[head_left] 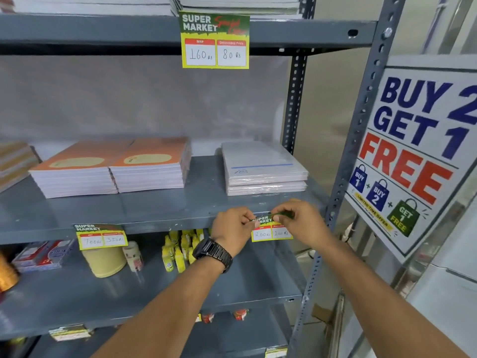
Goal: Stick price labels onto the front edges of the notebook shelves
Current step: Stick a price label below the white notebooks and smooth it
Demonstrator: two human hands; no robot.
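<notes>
While three labels hang, both hands pinch one label.

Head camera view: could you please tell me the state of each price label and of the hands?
Top label: stuck on the upper shelf edge, hanging flat.
Left label: stuck on the middle shelf edge, slightly tilted.
Right label: at the middle shelf edge, top strip pinched by both hands.
Left hand: pinching the label's top left.
Right hand: pinching its top right.
</notes>
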